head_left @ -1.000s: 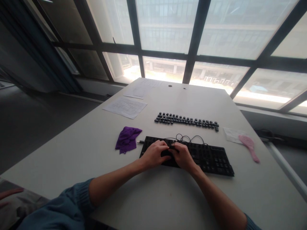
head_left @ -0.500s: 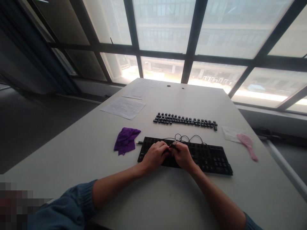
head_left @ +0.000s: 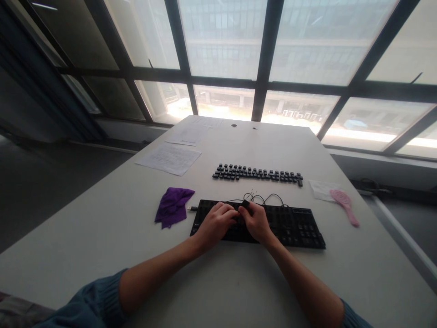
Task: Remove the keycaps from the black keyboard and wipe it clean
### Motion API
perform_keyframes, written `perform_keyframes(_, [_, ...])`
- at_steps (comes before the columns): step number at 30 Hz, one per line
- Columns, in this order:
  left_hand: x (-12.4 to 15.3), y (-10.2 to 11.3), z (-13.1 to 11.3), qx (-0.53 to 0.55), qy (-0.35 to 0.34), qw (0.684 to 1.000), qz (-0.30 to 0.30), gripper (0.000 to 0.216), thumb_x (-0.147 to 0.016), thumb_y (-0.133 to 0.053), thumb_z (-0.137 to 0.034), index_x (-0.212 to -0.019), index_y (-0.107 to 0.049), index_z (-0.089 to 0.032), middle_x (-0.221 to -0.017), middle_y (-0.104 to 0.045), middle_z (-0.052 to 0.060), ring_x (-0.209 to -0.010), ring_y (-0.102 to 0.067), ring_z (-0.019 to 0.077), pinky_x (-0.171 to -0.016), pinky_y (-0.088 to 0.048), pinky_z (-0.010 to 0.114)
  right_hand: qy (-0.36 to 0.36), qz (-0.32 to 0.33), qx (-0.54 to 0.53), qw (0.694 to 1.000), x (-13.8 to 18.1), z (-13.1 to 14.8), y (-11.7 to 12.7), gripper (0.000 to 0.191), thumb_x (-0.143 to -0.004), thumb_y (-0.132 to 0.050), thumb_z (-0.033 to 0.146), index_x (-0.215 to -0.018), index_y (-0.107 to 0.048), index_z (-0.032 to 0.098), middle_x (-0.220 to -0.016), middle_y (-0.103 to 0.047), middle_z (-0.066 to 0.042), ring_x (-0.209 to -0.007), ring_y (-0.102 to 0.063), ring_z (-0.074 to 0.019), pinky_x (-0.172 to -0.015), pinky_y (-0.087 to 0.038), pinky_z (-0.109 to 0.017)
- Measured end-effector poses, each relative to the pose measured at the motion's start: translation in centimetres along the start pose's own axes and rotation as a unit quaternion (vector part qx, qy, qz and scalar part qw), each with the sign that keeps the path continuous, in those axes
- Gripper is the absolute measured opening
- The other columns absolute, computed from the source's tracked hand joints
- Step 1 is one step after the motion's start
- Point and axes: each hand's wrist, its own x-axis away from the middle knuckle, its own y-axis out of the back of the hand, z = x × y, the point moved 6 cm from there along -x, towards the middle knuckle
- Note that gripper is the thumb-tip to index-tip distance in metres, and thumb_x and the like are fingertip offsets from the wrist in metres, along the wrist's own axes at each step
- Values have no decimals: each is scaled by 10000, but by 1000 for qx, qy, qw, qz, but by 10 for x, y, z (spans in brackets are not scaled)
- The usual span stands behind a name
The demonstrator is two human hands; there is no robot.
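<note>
A black keyboard (head_left: 293,223) lies on the white table (head_left: 239,278) in front of me, its thin black cable (head_left: 269,198) looped behind it. My left hand (head_left: 215,223) rests on the keyboard's left half with fingers curled. Touching it, my right hand (head_left: 256,222) pinches a small black keycap (head_left: 245,204) above the keys. Farther back, several loose black keycaps (head_left: 257,173) lie in rows.
A crumpled purple cloth (head_left: 172,206) lies left of the keyboard. A pink brush (head_left: 344,205) and a clear bag (head_left: 321,188) sit at the right. Printed sheets (head_left: 169,157) lie at the far left. Large windows stand beyond the table's far edge.
The view shifted slightly left and down. Both hands stay together over the keyboard; the right hand's fingertips have risen a little with the small black keycap.
</note>
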Motion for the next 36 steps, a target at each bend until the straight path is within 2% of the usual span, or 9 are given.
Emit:
perform_keyframes(3, [-1,2,-4,-37,0,999,1,162,-914,-593,-130,-1041,-652,-211,-1067,-623,71,-1043,-524,240,-951,-469,401,-4,-14,-6,1000,-1,-2,1,261,-894,-600,345,-700,-588,171,-585,-591,0,-522,-533,-140,-487,-390,-239])
perform_keyframes(7, [-8,15,-4,12,35,999,-2,131,-888,-629,-143,-998,-654,-211,-1097,-598,64,-1055,-526,229,-957,-465,385,-22,-35,-28,999,-2,-5,3,248,-906,-578,341,-725,-592,172,-593,-622,-11,-508,-564,-148,-491,-418,-247])
perform_keyframes(10, [-33,31,5,27,35,999,-8,113,-892,-636,-180,-993,-665,-221,-1034,-630,39,-1028,-547,218,-940,-456,372,-22,-40,-32,998,-4,-6,4,232,-902,-578,332,-732,-590,175,-604,-625,-10,-507,-568,-149,-491,-421,-248])
perform_keyframes(13, [-77,37,27,11,25,999,-18,67,-885,-652,-206,-947,-678,-208,-979,-671,27,-968,-573,212,-923,-449,370,-13,-32,-19,999,-5,-8,2,219,-896,-585,313,-721,-580,181,-593,-613,-3,-505,-561,-146,-497,-411,-248])
perform_keyframes(17, [-133,15,68,-51,29,998,12,74,-847,-679,-197,-903,-726,-205,-930,-693,39,-944,-583,226,-951,-431,396,-11,-28,-25,999,-5,-9,2,219,-901,-577,306,-718,-569,186,-594,-605,-1,-505,-559,-145,-497,-403,-247])
perform_keyframes(20, [-155,-8,92,-103,47,994,11,94,-800,-732,-216,-888,-763,-225,-1018,-665,62,-1039,-535,261,-982,-412,425,-9,-26,-24,999,-5,-10,2,212,-901,-578,306,-727,-577,185,-596,-600,0,-516,-559,-148,-501,-402,-248])
perform_keyframes(26, [-160,-30,111,-160,78,984,5,101,-769,-775,-272,-868,-794,-273,-1182,-589,77,-1141,-443,324,-968,-385,492,-13,-21,-26,999,-6,-12,1,209,-902,-575,306,-734,-578,182,-629,-610,-4,-538,-546,-143,-499,-394,-240])
perform_keyframes(32, [-157,-32,120,-156,94,983,3,104,-772,-767,-262,-867,-803,-280,-1151,-603,67,-1114,-460,311,-981,-383,484,-16,-18,-24,999,-6,-11,1,210,-903,-573,313,-741,-583,179,-629,-607,-1,-549,-544,-142,-510,-398,-239])
perform_keyframes(36, [-154,-25,114,-141,73,987,-17,141,-756,-790,-274,-896,-797,-277,-1113,-604,63,-1084,-476,288,-994,-390,456,-16,-20,-31,999,-5,-9,2,214,-897,-582,324,-743,-585,176,-624,-610,-1,-540,-553,-141,-506,-400,-238])
